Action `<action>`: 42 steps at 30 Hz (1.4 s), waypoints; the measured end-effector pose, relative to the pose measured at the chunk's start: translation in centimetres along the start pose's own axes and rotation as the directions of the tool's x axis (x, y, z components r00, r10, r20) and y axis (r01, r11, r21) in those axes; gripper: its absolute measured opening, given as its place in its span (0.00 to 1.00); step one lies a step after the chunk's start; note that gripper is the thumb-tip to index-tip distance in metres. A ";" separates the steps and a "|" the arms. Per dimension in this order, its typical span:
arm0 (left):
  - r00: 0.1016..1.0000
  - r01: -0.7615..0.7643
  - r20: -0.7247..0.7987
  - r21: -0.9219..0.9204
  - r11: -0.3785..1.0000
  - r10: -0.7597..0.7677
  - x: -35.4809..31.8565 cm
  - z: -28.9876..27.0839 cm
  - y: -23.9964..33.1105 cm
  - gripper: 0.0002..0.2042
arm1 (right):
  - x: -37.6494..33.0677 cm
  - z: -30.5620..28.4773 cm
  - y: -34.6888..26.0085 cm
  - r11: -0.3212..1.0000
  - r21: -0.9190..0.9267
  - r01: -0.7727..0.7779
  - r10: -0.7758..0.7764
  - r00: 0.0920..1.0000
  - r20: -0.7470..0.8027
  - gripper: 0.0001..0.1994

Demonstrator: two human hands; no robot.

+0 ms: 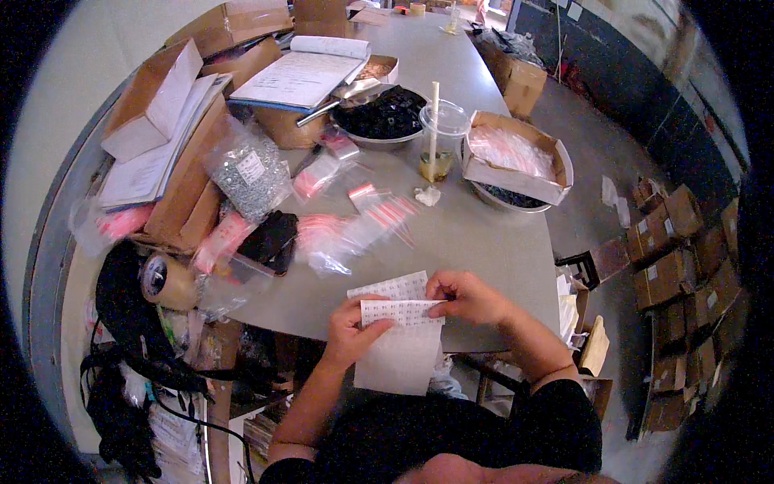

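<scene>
My left hand pinches the left end of a white sheet of small printed labels, held over the near edge of the grey table. My right hand grips the sheet's right end, folding or peeling its top strip. The backing paper hangs down below both hands toward my lap. A second part of the label sheet lies flat on the table just behind my hands.
Small clear zip bags with red strips lie mid-table. A plastic cup with a straw, a metal bowl of black parts, a box of bags, an open notebook, a tape roll and cardboard boxes surround them.
</scene>
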State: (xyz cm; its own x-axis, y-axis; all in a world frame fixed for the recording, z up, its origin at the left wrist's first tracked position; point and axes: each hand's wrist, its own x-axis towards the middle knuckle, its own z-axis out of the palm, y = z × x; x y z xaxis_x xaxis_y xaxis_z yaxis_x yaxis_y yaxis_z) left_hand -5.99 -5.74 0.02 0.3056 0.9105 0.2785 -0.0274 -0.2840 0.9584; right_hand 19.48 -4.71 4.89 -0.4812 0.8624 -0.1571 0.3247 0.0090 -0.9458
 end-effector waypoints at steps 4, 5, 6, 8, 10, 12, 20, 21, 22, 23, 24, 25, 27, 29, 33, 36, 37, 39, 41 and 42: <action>1.000 0.003 0.003 0.028 1.000 -0.003 0.1 0.0 -0.1 0.08 | -0.2 -0.3 -0.8 0.994 -0.089 0.064 -0.061 0.998 0.032 0.11; 1.000 0.000 0.000 0.018 1.000 0.000 0.1 0.1 0.0 0.08 | -0.2 -0.4 -0.9 0.990 -0.114 0.083 -0.079 0.996 0.044 0.11; 1.000 0.006 0.002 0.046 0.999 -0.006 0.1 0.1 0.1 0.07 | -0.2 -0.5 -1.1 0.985 -0.140 0.105 -0.099 0.994 0.048 0.10; 1.000 0.018 0.005 0.103 0.994 -0.019 0.1 0.1 0.2 0.06 | -0.2 -0.7 -1.3 0.970 -0.190 0.150 -0.141 0.988 0.060 0.09; 0.999 -0.051 0.005 0.149 0.988 0.051 0.2 0.2 -0.1 0.06 | -0.1 -0.7 -0.9 0.960 -0.229 0.161 -0.158 0.987 0.034 0.09; 0.996 -0.086 0.002 0.190 0.978 0.088 0.2 0.2 -0.2 0.05 | 0.0 -0.4 -0.9 0.915 -0.372 0.157 -0.175 0.985 -0.013 0.09; 0.996 -0.069 -0.034 0.289 0.955 0.082 0.3 0.5 0.4 0.07 | 0.3 1.2 -1.4 0.705 -0.675 0.216 -0.369 0.925 -0.090 0.07; 0.995 -0.091 -0.022 0.294 0.951 0.102 0.3 0.5 0.4 0.07 | 0.2 1.2 -1.5 0.707 -0.672 0.221 -0.376 0.922 -0.093 0.06; 0.993 -0.112 -0.011 0.300 0.947 0.121 0.4 0.4 0.5 0.07 | 0.2 1.2 -1.7 0.709 -0.667 0.227 -0.383 0.919 -0.095 0.06; 0.990 -0.134 0.001 0.305 0.943 0.140 0.5 0.4 0.6 0.07 | 0.1 1.3 -1.8 0.711 -0.663 0.232 -0.389 0.916 -0.097 0.06; 0.990 -0.130 -0.006 0.303 0.944 0.138 0.5 0.4 0.7 0.07 | 0.1 1.2 -1.8 0.713 -0.667 0.216 -0.363 0.928 -0.087 0.06; 0.991 -0.127 -0.013 0.302 0.945 0.137 0.6 0.5 0.8 0.07 | 0.0 1.1 -1.7 0.714 -0.671 0.201 -0.336 0.939 -0.077 0.06; 0.991 -0.120 -0.023 0.314 0.942 0.134 0.6 0.6 0.9 0.08 | 0.0 0.9 -1.5 0.694 -0.693 0.194 -0.301 0.953 -0.035 0.06; 0.991 -0.112 -0.029 0.342 0.933 0.130 0.5 0.6 0.9 0.08 | 0.2 0.6 -1.4 0.652 -0.727 0.215 -0.283 0.959 0.030 0.06; 0.989 -0.105 -0.057 0.382 0.918 0.137 0.4 0.7 0.8 0.08 | 1.9 -2.1 -1.7 0.871 -0.357 0.338 -0.276 0.937 0.213 0.04; 0.991 -0.120 -0.016 0.345 0.931 0.134 0.4 0.7 0.6 0.08 | 4.9 -4.5 -1.5 0.968 -0.190 0.167 -0.148 0.983 0.110 0.05; 0.993 -0.112 0.014 0.339 0.934 0.114 0.5 0.5 0.6 0.08 | 6.6 -4.5 -1.2 0.957 -0.261 0.129 -0.116 0.991 0.065 0.05; 0.995 -0.103 0.036 0.326 0.940 0.097 0.4 0.2 0.4 0.08 | 9.6 -3.2 -0.6 0.903 -0.415 0.108 -0.121 0.993 -0.006 0.07; 0.994 -0.109 0.030 0.312 0.944 0.105 0.3 0.3 0.1 0.07 | 12.0 -1.6 0.0 0.809 -0.572 0.132 -0.199 0.979 -0.055 0.10; 0.991 -0.131 0.035 0.340 0.931 0.127 0.3 0.3 0.1 0.07 | 12.5 -1.1 0.6 0.769 -0.629 0.114 -0.217 0.972 -0.088 0.11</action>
State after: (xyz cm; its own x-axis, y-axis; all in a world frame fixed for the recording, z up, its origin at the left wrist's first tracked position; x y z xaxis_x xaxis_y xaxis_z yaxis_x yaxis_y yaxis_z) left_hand -5.66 -5.59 0.13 0.3325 0.8562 0.3954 0.2579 -0.4859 0.8351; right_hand 14.58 6.68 2.69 -0.4664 0.8812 0.0773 0.7066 0.4237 -0.5668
